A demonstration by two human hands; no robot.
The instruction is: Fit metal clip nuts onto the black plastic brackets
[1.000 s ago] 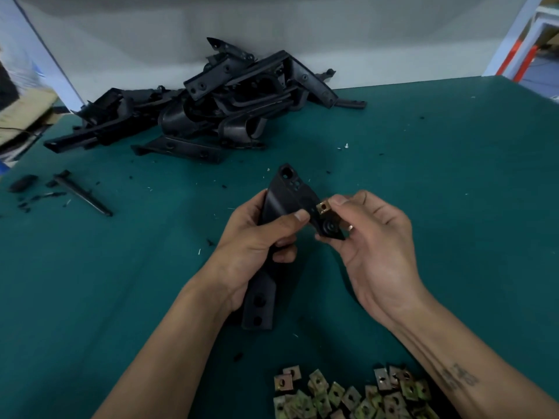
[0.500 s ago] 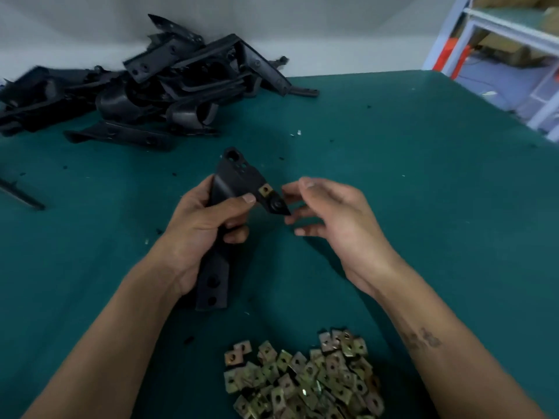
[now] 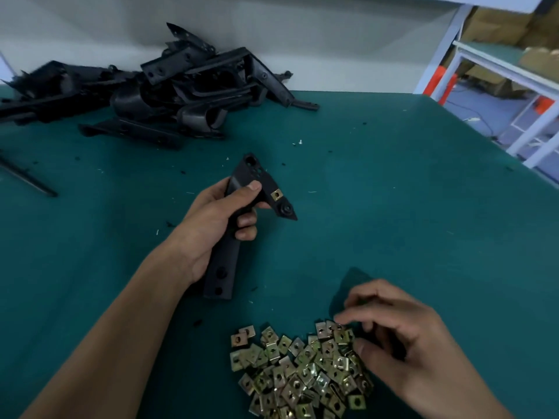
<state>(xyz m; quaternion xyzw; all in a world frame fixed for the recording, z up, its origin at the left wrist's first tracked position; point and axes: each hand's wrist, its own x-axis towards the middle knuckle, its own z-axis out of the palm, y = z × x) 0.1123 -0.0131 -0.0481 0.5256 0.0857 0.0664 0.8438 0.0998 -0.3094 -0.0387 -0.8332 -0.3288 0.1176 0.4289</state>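
My left hand (image 3: pixel 216 225) gripped the black bracket (image 3: pixel 239 219) above the green table (image 3: pixel 393 192), with one clip nut (image 3: pixel 276 195) already on it. My right hand (image 3: pixel 402 349), fingers loosely bent, touched the pile of clip nuts (image 3: pixel 302 367); I couldn't tell if it pinched one.

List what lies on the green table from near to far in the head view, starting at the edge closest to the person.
pile of clip nuts with the right hand at it → left hand gripping the bracket, one clip nut fitted on it → heap of black brackets at the far edge.
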